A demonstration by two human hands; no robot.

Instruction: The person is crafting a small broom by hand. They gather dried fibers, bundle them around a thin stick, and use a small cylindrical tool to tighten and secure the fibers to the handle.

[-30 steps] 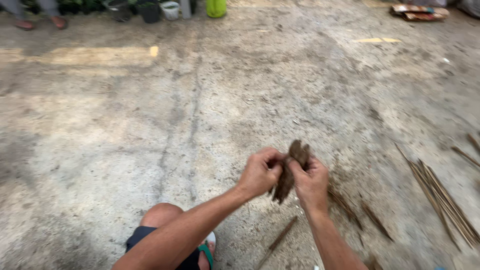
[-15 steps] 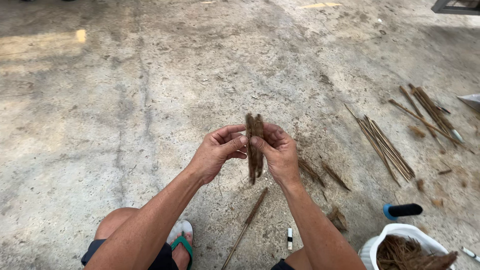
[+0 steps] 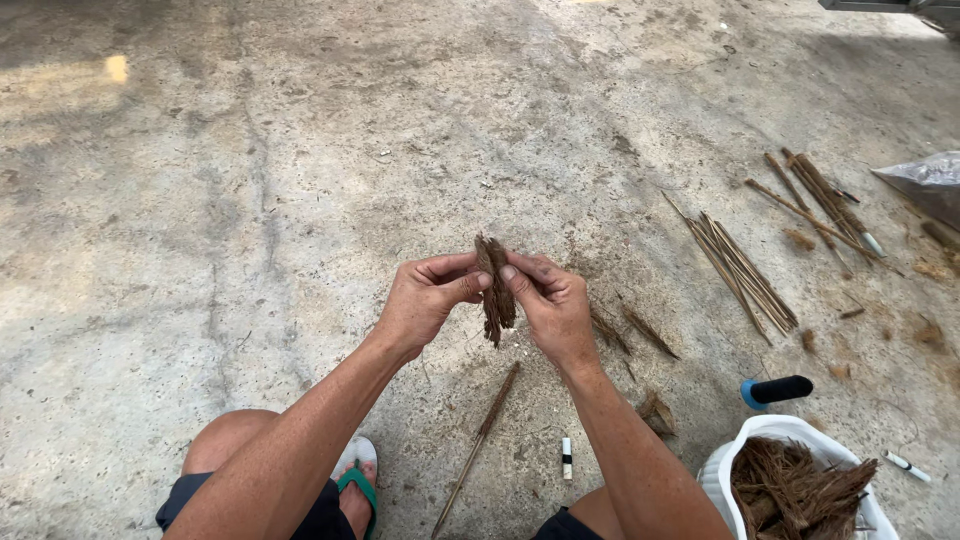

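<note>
Concrete floor (image 3: 300,150), grey and stained, spreads under and beyond both hands. To the right of the right hand (image 3: 555,305) and nearer the person stands a white bucket (image 3: 722,470) filled with brown fibre scraps. Further right of that hand, and beyond the bucket, lies a bundle of thin sticks (image 3: 742,268), with a second, looser group of sticks (image 3: 815,200) further off to the right again. Between bundle and bucket rests a tool handle (image 3: 778,389), black with a blue end. Below the hands, toward the person's knees, a single long stick (image 3: 478,447) lies on the floor, and a small black-and-white tube (image 3: 566,458) sits just right of it. Short brown strips (image 3: 630,330) lie just to the right of the right hand.

The left hand (image 3: 425,300) and the right hand meet above the floor, thumbs and forefingers of both pinching a piece of brown fibrous bark (image 3: 495,290), which hangs upright between them, its lower end dangling free below the fingers.
</note>
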